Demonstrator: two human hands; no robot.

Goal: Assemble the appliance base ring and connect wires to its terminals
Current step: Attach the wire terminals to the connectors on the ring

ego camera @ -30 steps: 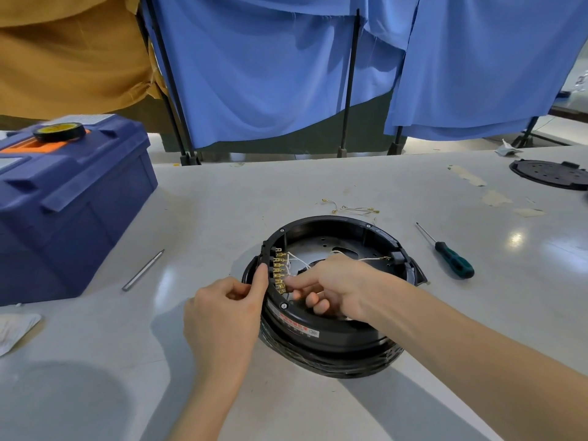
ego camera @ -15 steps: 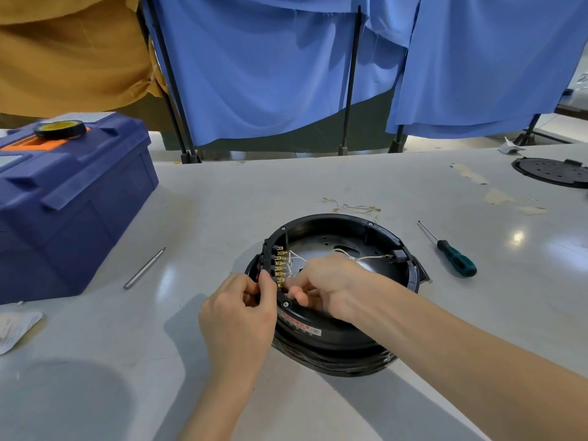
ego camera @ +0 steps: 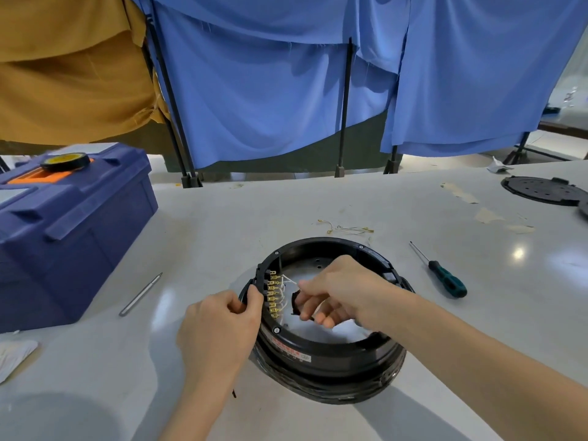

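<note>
Drawn back a little from the terminals (ego camera: pixel 274 294) since a second ago: right hand (ego camera: pixel 343 291), then with a fingertip at the brass row, now just right of it, over the middle of the ring (ego camera: pixel 318 351). Left hand (ego camera: pixel 219 326) as before, on the rim at the ring's left edge.

Head view, centre and lower centre of frame. Left thumb and curled fingers gripping the rim beside the terminal block, steadying it. Right thumb and forefinger apparently pinching the end of a thin white wire (ego camera: pixel 288 279) leading off the upper terminals. Remaining fingers loosely curled below, nothing seen in them.

Step in hand, probably: seating that wire's end on a free tab. Keep the left grip firm against any turning of the ring. Line the connector up square with the tab and push straight along it, never pulling on the strand itself. Check the position before pressing — tabs closely stacked, easy to miss by one.

Ring: black, round, open side up, lying on the table (ego camera: pixel 222 218) at lower centre. Pale plate with holes inside, red-and-white label on the near wall. Brass tabs in a vertical row at the inner left — several already wired in white.
</note>
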